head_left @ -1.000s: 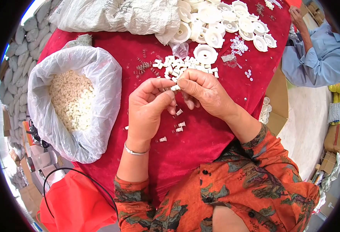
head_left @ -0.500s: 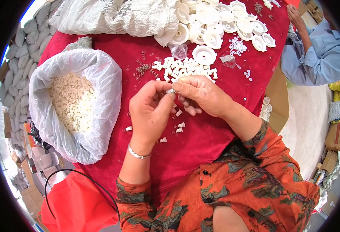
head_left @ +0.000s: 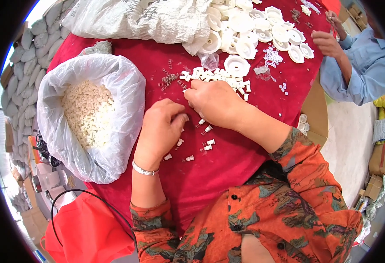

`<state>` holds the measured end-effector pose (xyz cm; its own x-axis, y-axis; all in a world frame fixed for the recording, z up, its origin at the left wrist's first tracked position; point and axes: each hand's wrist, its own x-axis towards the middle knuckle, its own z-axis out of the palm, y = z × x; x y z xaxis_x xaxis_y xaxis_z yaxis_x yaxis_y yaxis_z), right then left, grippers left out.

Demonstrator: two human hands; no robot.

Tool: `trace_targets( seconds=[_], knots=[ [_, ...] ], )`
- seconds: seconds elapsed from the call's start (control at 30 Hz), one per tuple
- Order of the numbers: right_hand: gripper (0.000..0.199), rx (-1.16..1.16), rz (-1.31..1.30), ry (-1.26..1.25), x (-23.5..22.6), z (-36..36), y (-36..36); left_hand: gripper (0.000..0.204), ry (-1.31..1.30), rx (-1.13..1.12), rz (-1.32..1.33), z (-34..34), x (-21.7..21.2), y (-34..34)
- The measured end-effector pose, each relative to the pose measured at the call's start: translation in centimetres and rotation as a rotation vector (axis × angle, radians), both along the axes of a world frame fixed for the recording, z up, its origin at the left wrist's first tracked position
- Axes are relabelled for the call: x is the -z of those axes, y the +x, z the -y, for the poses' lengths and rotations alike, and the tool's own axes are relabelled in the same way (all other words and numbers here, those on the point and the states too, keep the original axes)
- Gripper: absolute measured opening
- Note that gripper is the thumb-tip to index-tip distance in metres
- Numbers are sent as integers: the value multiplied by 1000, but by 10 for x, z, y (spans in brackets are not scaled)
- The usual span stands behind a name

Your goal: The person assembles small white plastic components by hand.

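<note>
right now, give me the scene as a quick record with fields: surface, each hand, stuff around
surface: red cloth-covered table
left hand: left hand, fingers curled, over the cloth beside small white plastic pieces; whether it holds one cannot be told
right hand: right hand, palm down, at the edge of a pile of small white plastic parts
left side: clear plastic bag of small white rings
far side: white plastic discs, thin metal springs, crumpled grey sack
other person: blue-sleeved arm, far right

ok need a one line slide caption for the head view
Two bare hands, left hand and right hand, meet over small white plastic parts on a red cloth, beside a bag of white pieces.
</note>
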<state>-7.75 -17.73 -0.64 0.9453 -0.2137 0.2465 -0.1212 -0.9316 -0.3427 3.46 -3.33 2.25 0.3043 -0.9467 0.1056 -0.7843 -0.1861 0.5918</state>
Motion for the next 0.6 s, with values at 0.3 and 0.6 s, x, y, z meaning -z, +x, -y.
trace_targets(
  seconds=[0.3,0.6],
  knots=[
    [16,-163,422,390,-11,5,3,4,-315,-349,-755,12,4,-8],
    [12,86,66,-25,-5,11,33,5,-319,-310,-240,10,28,12]
  ],
)
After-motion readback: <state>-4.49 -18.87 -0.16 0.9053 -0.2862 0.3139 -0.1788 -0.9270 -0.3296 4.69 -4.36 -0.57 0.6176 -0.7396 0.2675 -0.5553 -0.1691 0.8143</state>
